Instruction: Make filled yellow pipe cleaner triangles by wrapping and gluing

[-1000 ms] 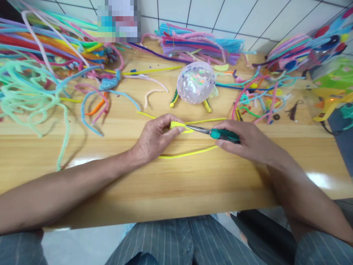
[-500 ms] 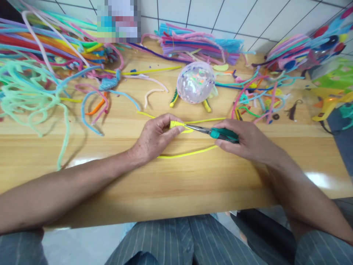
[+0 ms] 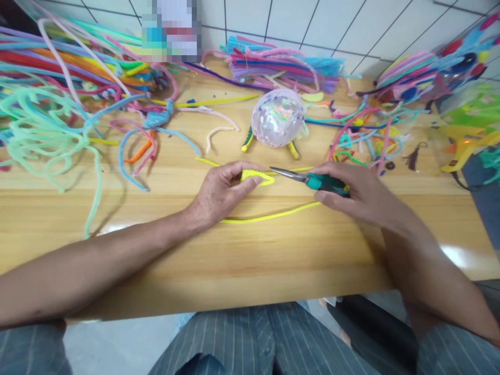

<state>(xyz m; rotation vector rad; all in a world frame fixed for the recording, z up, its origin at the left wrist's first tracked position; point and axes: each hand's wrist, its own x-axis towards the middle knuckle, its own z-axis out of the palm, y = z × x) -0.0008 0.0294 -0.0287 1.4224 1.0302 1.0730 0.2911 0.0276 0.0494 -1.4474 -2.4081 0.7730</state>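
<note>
1. The wooden surface carries all the things; clock directions here are counted from the yellow coil, which lies near the centre of the view.
2. The mixed pile of fuzzy strands lies at ten o'clock.
3. The pale green tangle is between nine and ten o'clock.
4. The tied bundle rests near twelve o'clock.
5. The right hand, at three o'clock, is closed around the handles of the pliers.
6. The left hand, at eight o'clock, pinches the yellow coil between thumb and fingers.
7. The yellow glue gun is far off at three o'clock.
8. The clear ball sits at one o'clock.
9. The pliers point to nine o'clock, their tips just beside the coil's loose loop.
10. The yellow coil is partly hidden by the fingers.
</note>
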